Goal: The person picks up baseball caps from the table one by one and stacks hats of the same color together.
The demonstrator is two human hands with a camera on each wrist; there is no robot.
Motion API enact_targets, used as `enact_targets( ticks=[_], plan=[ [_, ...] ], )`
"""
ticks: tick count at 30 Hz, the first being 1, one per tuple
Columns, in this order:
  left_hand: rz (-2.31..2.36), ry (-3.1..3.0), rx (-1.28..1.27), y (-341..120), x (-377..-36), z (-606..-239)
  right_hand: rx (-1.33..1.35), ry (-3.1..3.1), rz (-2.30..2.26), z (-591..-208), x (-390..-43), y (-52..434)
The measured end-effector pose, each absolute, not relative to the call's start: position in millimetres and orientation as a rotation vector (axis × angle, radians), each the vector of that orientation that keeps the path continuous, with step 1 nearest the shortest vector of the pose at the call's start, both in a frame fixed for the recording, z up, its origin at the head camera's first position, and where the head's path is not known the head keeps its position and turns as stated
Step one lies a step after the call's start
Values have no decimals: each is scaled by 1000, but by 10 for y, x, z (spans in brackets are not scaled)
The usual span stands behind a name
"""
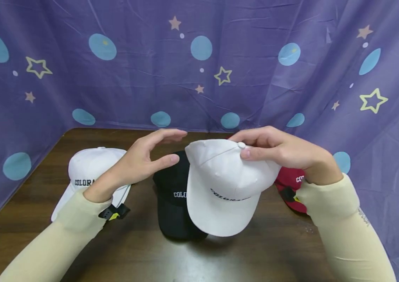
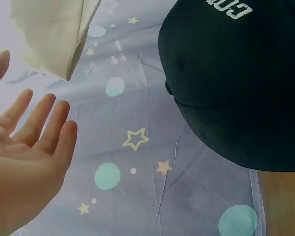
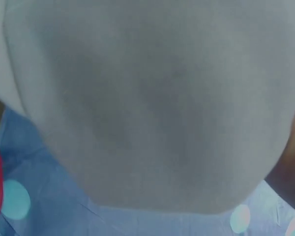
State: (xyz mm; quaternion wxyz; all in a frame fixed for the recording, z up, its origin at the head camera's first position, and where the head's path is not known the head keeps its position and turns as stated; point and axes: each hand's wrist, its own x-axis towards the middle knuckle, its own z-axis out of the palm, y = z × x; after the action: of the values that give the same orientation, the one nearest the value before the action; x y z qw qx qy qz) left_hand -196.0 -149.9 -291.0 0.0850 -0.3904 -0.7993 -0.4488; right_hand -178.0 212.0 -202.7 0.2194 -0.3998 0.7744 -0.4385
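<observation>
Curtained-off spot, kind of room unclear: starry purple curtain (image 1: 157,74) from nine through three o'clock, wood-grain table (image 1: 139,246) at six.

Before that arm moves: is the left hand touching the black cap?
Apart. The left wrist view shows starry backdrop between the left hand and the black cap.

Pale glare on the tabletop (image 1: 199,263), right wrist view blurred
</observation>
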Motion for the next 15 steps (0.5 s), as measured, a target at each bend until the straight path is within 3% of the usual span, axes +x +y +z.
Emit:
enact_targets(
  ticks=[8, 15],
  plan=[
    [-1399, -2461, -1379, -1483, -1934, -2944, -1071, 2050, -1248, -2275, -1833, 1867],
    [-1370, -2539, -1384, -1491, -1910, -2982, -1106, 2006, -1269, -2415, -1890, 1736]
  ],
)
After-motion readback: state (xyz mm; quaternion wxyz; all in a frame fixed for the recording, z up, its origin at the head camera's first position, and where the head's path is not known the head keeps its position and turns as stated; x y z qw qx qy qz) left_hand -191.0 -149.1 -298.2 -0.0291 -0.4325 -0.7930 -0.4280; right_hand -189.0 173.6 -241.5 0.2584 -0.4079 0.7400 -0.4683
